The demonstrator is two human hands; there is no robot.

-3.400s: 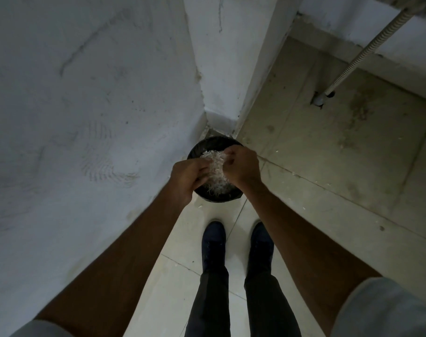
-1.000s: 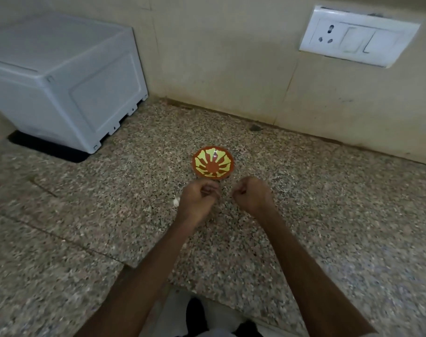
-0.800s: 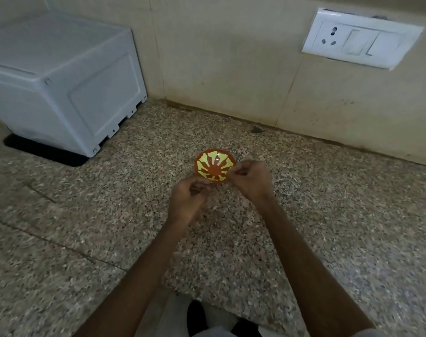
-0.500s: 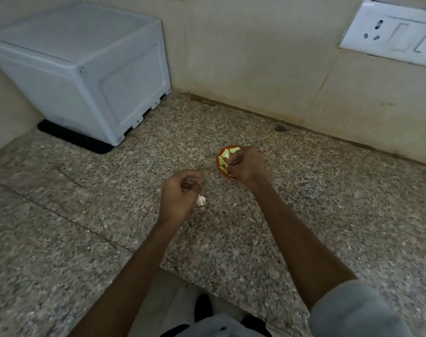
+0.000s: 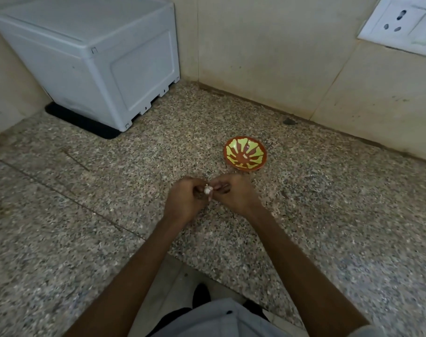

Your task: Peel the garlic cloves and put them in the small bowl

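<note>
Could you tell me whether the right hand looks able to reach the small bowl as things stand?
Probably yes: the small bowl stands on the countertop just beyond the right hand, with nothing between them. It and the left hand pinch a garlic clove, though.

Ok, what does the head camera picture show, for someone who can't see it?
A left hand and right hand pinch a small white garlic clove between them over a speckled stone counter. A small orange-and-yellow bowl sits just beyond, a white box back left.
</note>
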